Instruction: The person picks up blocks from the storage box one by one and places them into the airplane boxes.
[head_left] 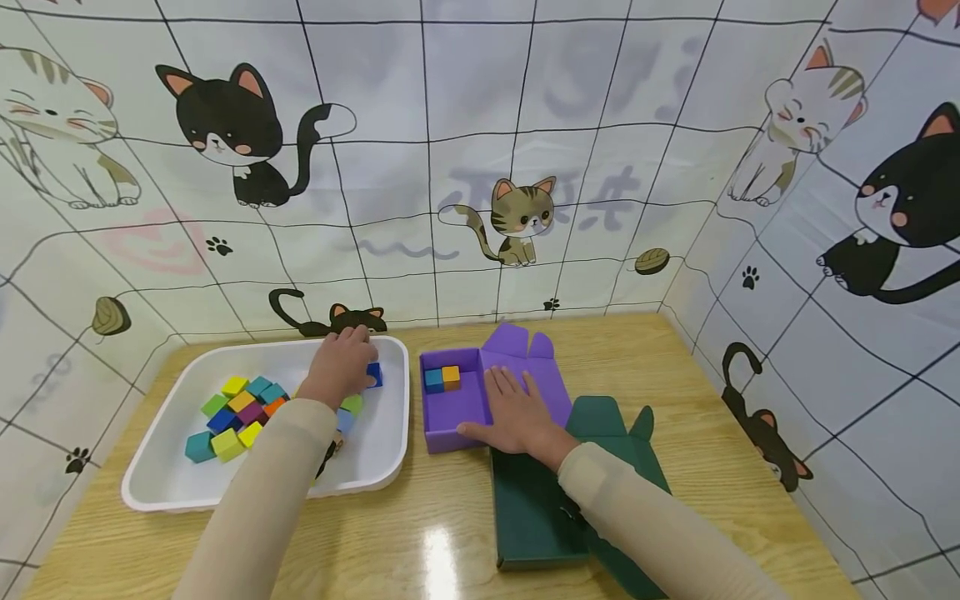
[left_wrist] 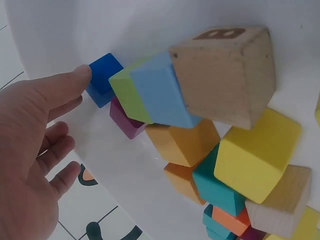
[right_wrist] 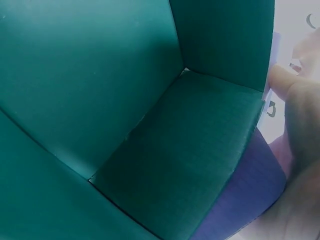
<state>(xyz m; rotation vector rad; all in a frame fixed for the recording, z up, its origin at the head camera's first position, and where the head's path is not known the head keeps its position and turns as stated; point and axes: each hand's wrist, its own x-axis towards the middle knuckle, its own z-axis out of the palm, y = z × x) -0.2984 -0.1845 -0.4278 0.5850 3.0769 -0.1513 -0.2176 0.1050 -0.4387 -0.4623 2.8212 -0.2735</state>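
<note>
My left hand (head_left: 341, 367) reaches over the far right part of the white tray (head_left: 397, 433). In the left wrist view its thumb tip is right at a dark blue cube (left_wrist: 104, 79), and the other fingers extend loosely beside it. My right hand (head_left: 517, 412), fingers spread, lies over the side of the purple box (head_left: 457, 408) where its lid joins. Inside that box a blue cube (head_left: 434, 382) and an orange cube (head_left: 451, 378) sit side by side. A dark green box (head_left: 532, 508) with its lid folded out lies under my right wrist.
Several coloured cubes (head_left: 240, 417) are heaped in the tray's left part. Close to the left hand are a light green block (left_wrist: 131, 90), a light blue block (left_wrist: 162, 90) and a wooden block (left_wrist: 225, 75). A cat-print sheet (head_left: 465, 167) surrounds the wooden table (head_left: 720, 500).
</note>
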